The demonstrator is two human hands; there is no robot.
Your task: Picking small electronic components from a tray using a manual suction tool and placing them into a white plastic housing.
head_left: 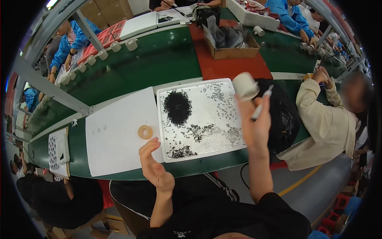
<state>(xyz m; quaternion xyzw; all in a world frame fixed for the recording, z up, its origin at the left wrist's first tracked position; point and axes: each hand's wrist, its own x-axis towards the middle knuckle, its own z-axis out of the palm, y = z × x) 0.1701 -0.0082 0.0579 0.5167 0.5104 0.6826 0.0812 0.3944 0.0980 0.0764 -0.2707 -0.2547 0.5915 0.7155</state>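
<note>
Right hand (254, 123): raised above the bench, fingers wrapped round a small white cylindrical part (245, 85) at the fingertips and a white pen-like tool (261, 103) slanting out past the knuckles. Palm side faces away; how the grip divides between the two pieces cannot be made out.

Left hand (153, 161): open, fingers loosely curled and apart, holding nothing. Fingertips hang over the near edge of the white paper sheet (119, 131); contact with the sheet cannot be told.

Tan ring (145, 132): lies flat on the sheet, just at 12 o'clock from the left fingertips, apart from them.

White tray (199, 119): at 3 o'clock of the ring, beside the sheet. It holds a dense black heap of tiny parts (177, 106) towards its far-left corner, with loose ones scattered across the rest. Single pieces too small to identify. The right forearm covers the tray's right edge.

Green bench (159, 59): runs beneath everything, bending with the lens.

Black bag (284, 115): at 3 o'clock of the right hand, partly hidden behind it.

Cardboard box (232, 46): at 12 o'clock, on a red mat, with clear plastic bags inside; contents unclear.

A person in a cream sleeve (318, 115) leans on the bench at 3 o'clock; others in blue sit along the far side, cut off by the rim.
</note>
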